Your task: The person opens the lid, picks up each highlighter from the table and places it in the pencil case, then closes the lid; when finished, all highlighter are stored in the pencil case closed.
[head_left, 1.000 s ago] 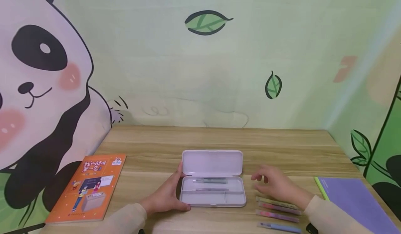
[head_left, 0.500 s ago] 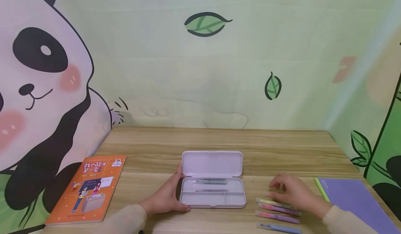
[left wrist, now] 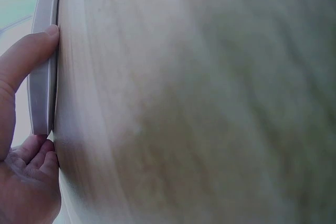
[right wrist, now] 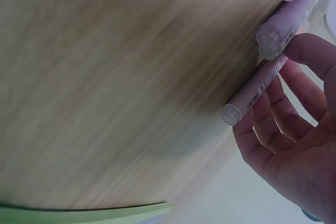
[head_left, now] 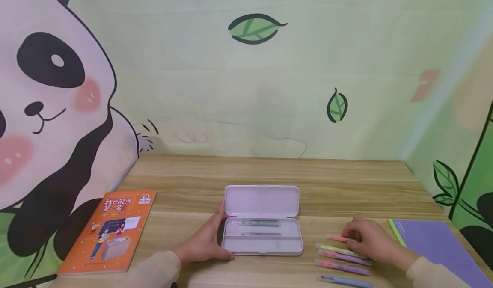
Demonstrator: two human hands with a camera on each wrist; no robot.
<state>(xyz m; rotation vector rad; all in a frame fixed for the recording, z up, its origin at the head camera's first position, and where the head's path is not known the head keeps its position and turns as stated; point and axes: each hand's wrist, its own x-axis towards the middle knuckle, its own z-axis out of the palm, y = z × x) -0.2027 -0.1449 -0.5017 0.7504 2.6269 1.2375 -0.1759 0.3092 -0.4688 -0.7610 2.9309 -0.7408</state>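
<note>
My left hand grips the left end of an open white pencil case. In the left wrist view, its thumb lies along the side wall of the case. Two slim pens lie in the back compartment. To the right of the case, my right hand pinches a marker with a pinkish-orange end close to the table. The right wrist view shows the thumb and curled fingers around this marker. Just in front of that hand lie several more markers: yellow, pink-and-purple and blue.
An orange book lies on the left of the wooden table. At the right edge is a purple notebook with a green spine. A wall painted with a panda and leaves stands behind the table.
My right hand has moved right, away from the case, and down toward the marker row. The pinkish-orange end of a marker now shows at its fingertips. The left hand stays on the case.
</note>
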